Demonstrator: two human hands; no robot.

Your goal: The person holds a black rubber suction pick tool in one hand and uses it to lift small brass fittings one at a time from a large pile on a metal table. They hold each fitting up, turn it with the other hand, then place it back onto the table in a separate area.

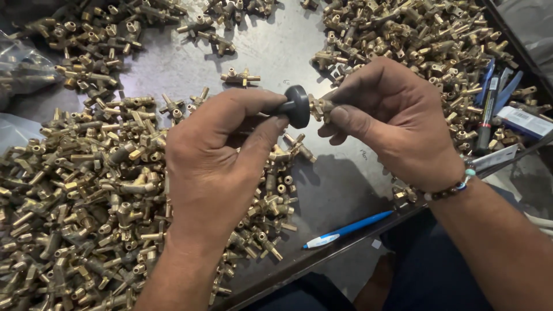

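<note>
My left hand (216, 155) is closed around a dark tool (296, 106) with a round black head; thumb and fingers wrap the handle so that only the disc-shaped end shows past my thumb. My right hand (391, 121) pinches a small brass fitting (318, 107) between thumb and forefinger, with the other fingers curled in behind. The fitting's end touches the face of the tool's head, and both are held up above the dark metal table (276, 52), near its middle.

No box or tray holds the parts here. They lie loose on the table in heaps: a big left pile (75, 190) spreading under my left wrist, a right pile (415, 34) at the far right beyond my right hand, and a smaller far pile (103, 34) at the upper left. A few single fittings lie apart on the bare patch between the heaps.

At the left edge sits a clear plastic bag (20, 69), crumpled, with more brass pieces dimly visible inside it. At the right edge, beside the right pile, lies a flat blue packet (524, 122) with a white label on top, too small for me to make out. Next to it are some blue tools (498, 86) laid side by side, one with a dark handle. A blue and white pen (345, 230) lies near the table's near edge, below my right hand. I wear a bead bracelet (455, 185) on my right wrist.
</note>
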